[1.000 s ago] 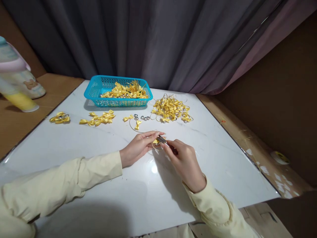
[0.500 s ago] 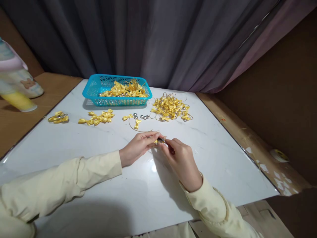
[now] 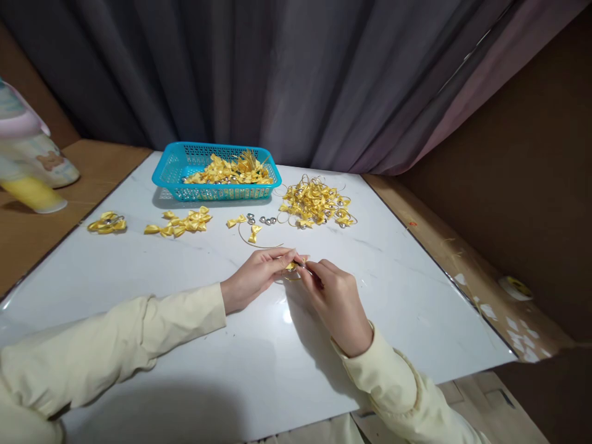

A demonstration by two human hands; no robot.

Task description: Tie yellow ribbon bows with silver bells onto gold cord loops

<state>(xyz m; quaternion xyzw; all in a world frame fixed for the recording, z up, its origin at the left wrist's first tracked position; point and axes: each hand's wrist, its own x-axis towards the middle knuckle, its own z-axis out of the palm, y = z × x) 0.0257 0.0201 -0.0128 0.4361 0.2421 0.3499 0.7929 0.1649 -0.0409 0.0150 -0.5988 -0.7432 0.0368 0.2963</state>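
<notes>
My left hand (image 3: 252, 276) pinches a small yellow bow (image 3: 291, 266) above the middle of the table. My right hand (image 3: 337, 297) meets it from the right, fingers closed around a small dark, shiny piece that is mostly hidden. A thin gold cord loops just below the fingertips. Beyond my hands lie two loose yellow bows (image 3: 254, 233), a curved length of gold cord (image 3: 259, 246) and several silver beads (image 3: 268, 220). Farther right is a heap of yellow bows with silver beads and gold cord loops (image 3: 312, 202).
A blue plastic basket (image 3: 213, 192) at the back holds bows, beads and cords. More yellow bows (image 3: 182, 223) and a small bundle (image 3: 107, 222) lie on the left. A bottle (image 3: 58, 166) stands at far left. Tape (image 3: 515, 288) lies on the cardboard at right.
The dark piece between my fingertips has turned and is more covered by my right fingers. Both hands stay nearly in place; the view has shifted slightly.
</notes>
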